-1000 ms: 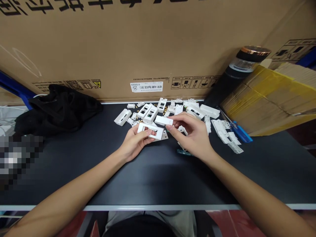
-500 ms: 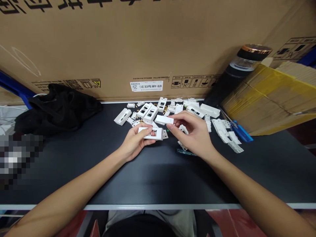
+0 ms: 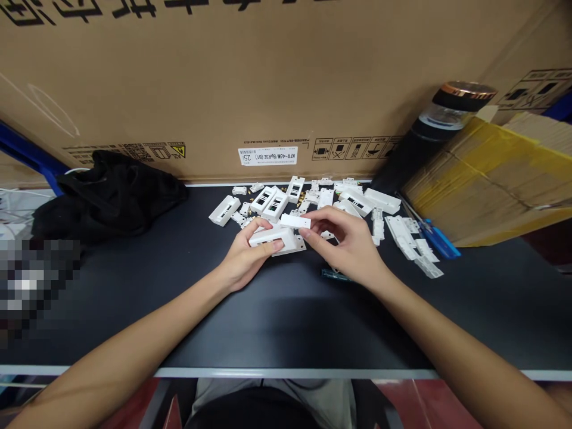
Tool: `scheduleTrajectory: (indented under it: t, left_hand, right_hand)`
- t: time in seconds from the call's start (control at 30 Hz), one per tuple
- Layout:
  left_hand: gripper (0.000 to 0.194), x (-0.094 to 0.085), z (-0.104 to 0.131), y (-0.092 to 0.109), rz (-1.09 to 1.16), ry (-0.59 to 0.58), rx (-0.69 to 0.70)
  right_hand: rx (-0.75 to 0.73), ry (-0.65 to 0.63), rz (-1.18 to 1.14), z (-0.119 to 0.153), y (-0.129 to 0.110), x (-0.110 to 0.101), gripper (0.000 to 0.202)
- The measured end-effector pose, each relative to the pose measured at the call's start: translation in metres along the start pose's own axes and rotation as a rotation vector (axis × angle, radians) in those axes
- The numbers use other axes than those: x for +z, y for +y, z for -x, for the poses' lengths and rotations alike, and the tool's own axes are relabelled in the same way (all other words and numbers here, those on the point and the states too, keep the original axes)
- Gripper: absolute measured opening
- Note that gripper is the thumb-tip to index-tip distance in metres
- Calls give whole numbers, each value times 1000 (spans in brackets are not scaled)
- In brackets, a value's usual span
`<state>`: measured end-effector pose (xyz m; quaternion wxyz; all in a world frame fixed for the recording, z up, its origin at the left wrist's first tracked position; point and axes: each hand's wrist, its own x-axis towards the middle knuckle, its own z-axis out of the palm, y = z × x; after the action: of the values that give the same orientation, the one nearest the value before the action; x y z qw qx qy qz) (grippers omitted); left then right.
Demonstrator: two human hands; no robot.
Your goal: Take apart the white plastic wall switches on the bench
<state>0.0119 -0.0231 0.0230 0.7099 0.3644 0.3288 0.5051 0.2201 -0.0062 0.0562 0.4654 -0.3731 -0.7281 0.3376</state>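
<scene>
My left hand (image 3: 245, 255) grips a white plastic housing (image 3: 288, 238) with a rectangular window, thumb across its near face and fingers behind. Between the thumb and fingertips of my right hand (image 3: 346, 241) is a narrow white plastic cover (image 3: 295, 221), held just above the housing's far edge; whether the two touch I cannot tell. Just beyond both hands lie white windowed housings (image 3: 274, 204), a white tray-like shell (image 3: 224, 210) and several small white plastic parts. A dark green strip (image 3: 335, 275) lies partly under my right hand.
A large cardboard box (image 3: 268, 89) walls off the back. On the right stand a black tumbler (image 3: 417, 140) and a taped carton (image 3: 496, 185), with a blue-handled screwdriver (image 3: 440, 238) and white plastic pieces (image 3: 404, 235) nearby. Black cloth (image 3: 107, 196) lies at the left on the dark table (image 3: 286, 333).
My left hand has tilted the housing, so its window faces me less, and the thumb has shifted toward its right end. My right hand has brought the cover slightly left and down.
</scene>
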Motion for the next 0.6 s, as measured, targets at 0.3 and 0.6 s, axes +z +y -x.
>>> scheduleTrajectory:
  t: [0.3, 0.6]
  left_hand:
    - [26, 2, 1, -1, -24, -30, -102]
    - [40, 1, 4, -6, -206, -150, -35]
  right_hand:
    - [106, -68, -122, 5, -2, 5, 19]
    - [86, -26, -183, 8, -5, 10, 17]
